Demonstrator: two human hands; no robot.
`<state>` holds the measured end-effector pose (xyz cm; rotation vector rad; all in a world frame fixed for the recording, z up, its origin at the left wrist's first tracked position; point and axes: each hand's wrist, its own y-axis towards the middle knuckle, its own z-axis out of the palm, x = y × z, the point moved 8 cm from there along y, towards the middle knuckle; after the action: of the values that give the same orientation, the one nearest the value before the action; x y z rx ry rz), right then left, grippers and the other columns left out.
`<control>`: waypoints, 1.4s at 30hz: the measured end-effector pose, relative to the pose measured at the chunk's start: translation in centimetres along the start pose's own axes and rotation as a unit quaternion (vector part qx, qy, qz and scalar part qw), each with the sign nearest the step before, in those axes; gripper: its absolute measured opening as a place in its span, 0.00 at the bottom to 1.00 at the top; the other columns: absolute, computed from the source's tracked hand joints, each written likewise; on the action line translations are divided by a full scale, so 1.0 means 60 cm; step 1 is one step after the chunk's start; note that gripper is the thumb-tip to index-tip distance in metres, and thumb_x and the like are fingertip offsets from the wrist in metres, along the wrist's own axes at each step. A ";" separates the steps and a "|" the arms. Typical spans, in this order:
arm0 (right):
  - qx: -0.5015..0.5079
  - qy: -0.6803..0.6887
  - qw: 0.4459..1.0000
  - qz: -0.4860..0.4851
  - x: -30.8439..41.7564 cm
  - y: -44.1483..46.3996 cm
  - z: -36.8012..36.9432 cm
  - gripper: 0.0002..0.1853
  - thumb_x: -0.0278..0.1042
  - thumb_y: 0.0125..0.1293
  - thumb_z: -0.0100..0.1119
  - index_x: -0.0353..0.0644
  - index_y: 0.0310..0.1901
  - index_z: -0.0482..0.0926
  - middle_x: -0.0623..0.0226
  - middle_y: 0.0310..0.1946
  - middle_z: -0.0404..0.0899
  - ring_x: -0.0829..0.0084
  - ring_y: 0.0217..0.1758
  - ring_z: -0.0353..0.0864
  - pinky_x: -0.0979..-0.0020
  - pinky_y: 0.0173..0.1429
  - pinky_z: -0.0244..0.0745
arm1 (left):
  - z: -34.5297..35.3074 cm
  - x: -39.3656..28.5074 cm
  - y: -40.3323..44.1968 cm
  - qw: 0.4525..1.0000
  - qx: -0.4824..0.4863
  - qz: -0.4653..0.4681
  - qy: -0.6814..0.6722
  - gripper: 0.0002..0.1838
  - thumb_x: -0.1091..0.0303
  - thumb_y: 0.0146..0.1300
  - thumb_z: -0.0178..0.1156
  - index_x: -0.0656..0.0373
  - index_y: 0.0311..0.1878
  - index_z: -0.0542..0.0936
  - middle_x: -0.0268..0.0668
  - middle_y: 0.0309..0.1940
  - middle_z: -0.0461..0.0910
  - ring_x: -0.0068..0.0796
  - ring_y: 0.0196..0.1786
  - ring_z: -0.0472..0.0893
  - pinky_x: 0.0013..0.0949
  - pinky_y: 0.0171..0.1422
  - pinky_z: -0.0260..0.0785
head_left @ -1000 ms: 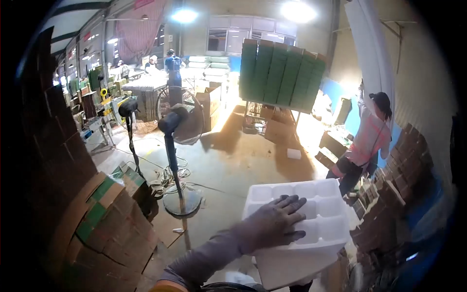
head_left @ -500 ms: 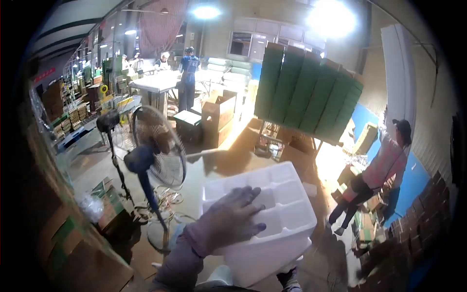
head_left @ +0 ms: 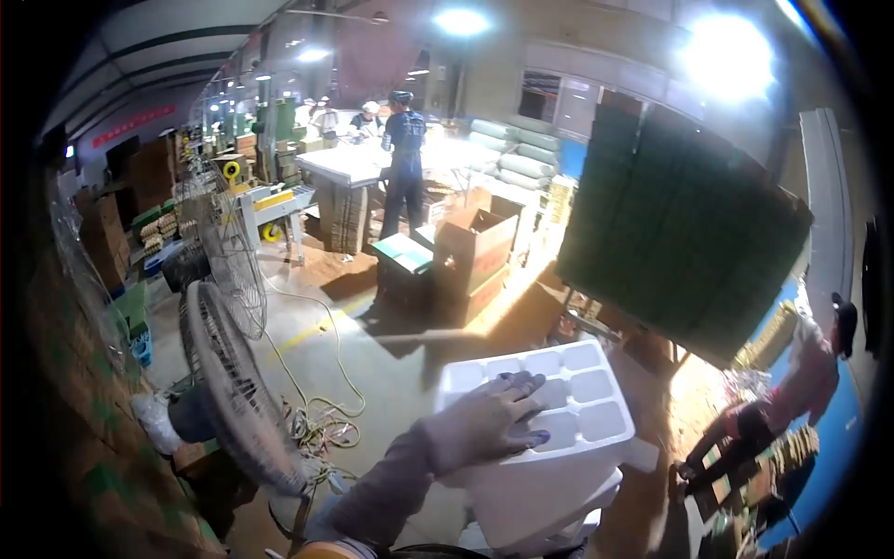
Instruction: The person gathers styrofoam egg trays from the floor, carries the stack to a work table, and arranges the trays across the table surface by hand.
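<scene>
A stack of white foam trays (head_left: pixel 540 503) stands in front of me at the lower middle. Square compartments divide the top tray (head_left: pixel 603 421). My left hand (head_left: pixel 494 415) lies palm down on that tray, its fingers spread over the compartments and their tips dark. A long greyish sleeve covers the arm, which reaches in from the bottom. Nothing shows of my right hand; the underside of the stack is hidden.
Pedestal fans (head_left: pixel 233 382) and tangled cords (head_left: pixel 321 433) are on the left. Cardboard boxes (head_left: pixel 470 252) stand ahead. A large green stack (head_left: pixel 684 228) rises at right, near a person in a pink top (head_left: pixel 805 368). Another person (head_left: pixel 405 163) stands at a white table (head_left: pixel 340 166).
My view has swung left and moved forward, so the fans pass closer on the left and the boxes look nearer. My left hand stays on the top tray.
</scene>
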<state>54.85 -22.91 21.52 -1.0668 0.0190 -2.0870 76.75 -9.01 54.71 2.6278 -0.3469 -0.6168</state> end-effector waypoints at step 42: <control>-0.049 0.038 0.998 -0.024 0.616 2.022 0.490 0.21 0.52 0.74 0.56 0.39 0.50 0.80 0.71 0.38 0.80 0.76 0.40 0.79 0.75 0.48 0.75 | -0.344 1.703 0.930 0.926 -0.211 -0.311 -0.036 0.29 0.60 0.70 0.53 0.69 0.68 0.69 0.52 0.72 0.65 0.44 0.74 0.64 0.38 0.73 0.59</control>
<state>139.02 -122.18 24.77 -1.0532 0.1350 -2.1894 167.48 -84.73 59.12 2.2653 0.5715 -0.8681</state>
